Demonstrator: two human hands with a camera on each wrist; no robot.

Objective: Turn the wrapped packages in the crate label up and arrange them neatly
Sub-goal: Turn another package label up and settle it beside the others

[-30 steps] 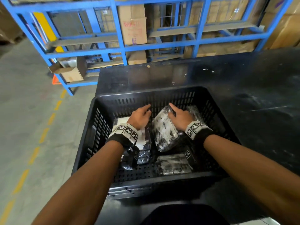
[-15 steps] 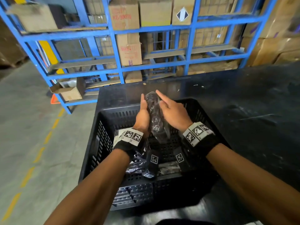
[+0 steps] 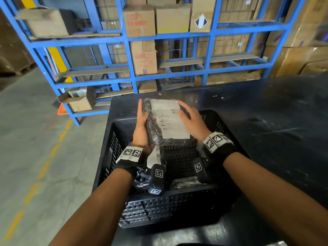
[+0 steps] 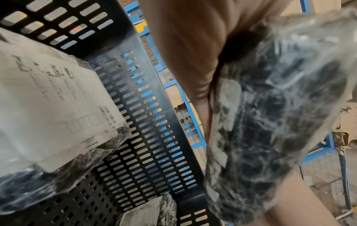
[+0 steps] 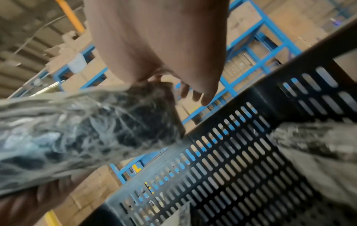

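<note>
Both hands are holding 1 wrapped package (image 3: 165, 121) above the far half of the black crate (image 3: 113, 139): the left hand (image 3: 142, 128) is cupping its left edge with straight fingers, and the right hand (image 3: 192, 119) is pressing spread fingers on its right side, white label facing up. Below them, other packages are lying on the crate floor, 1 on the left side (image 4: 54, 107) showing its label. I judge the flip done; next it is needing lowering flat into the bare patch, squared beside its neighbours.
</note>
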